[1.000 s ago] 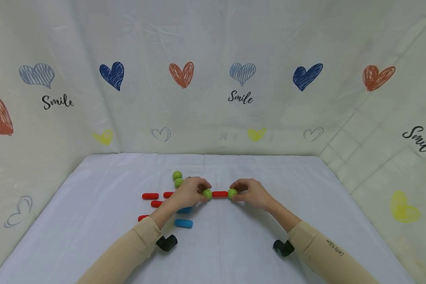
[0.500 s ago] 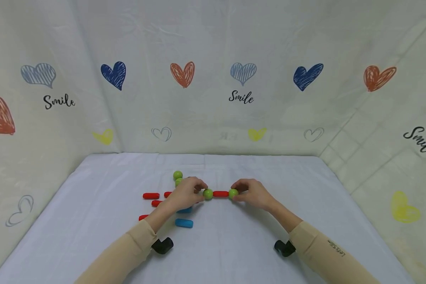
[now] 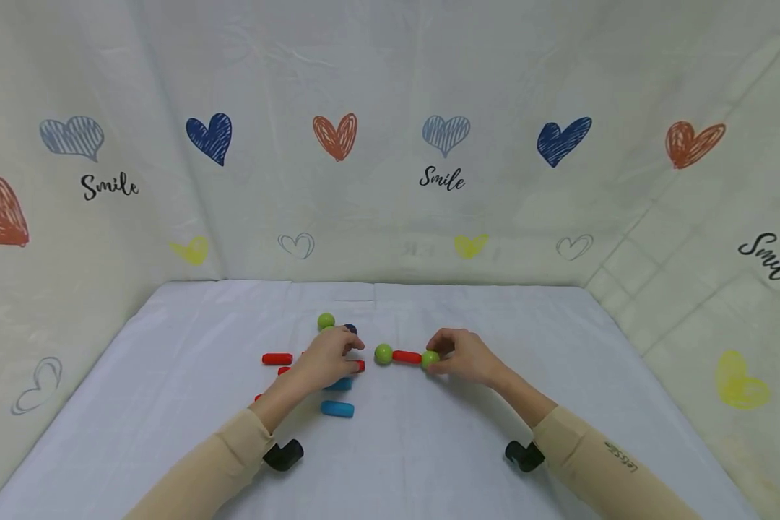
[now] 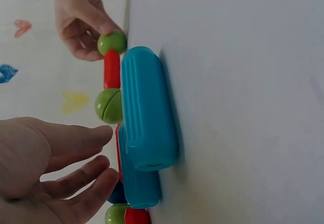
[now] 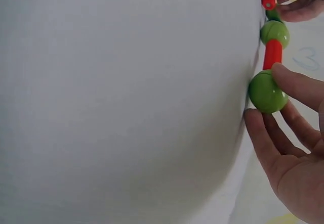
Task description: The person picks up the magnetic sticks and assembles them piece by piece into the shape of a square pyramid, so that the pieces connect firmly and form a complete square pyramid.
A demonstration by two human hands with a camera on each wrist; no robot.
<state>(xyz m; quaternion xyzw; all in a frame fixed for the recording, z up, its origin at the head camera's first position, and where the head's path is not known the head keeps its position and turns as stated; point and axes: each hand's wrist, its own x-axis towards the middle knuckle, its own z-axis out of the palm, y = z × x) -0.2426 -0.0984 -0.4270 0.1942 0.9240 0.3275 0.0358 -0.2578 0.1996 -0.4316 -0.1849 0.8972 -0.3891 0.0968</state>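
Observation:
My right hand (image 3: 463, 356) pinches a green ball (image 3: 430, 360) between thumb and fingers. This ball joins a red rod (image 3: 406, 357), whose other end meets a second green ball (image 3: 383, 354), forming a dumbbell shape. In the right wrist view, the thumb presses the near green ball (image 5: 267, 91) from one side. To the left, my left hand (image 3: 327, 358) holds nothing, its thumb and fingers apart in the left wrist view. It hovers over loose pieces, partly hiding a red rod (image 3: 359, 366), a blue rod (image 3: 339, 384) and a dark blue ball (image 3: 350, 329).
Behind my left hand sits another green ball (image 3: 326, 320), with one more partly covered. A red rod (image 3: 277, 359) lies to its left, others peeking out under the forearm. Nearer me is a blue rod (image 3: 337, 409). A white cloth (image 3: 429, 462) covers the table.
My left hand has let go of the left green ball and moved left over the loose pieces. My right hand keeps hold of its ball; the joined piece has shifted slightly right.

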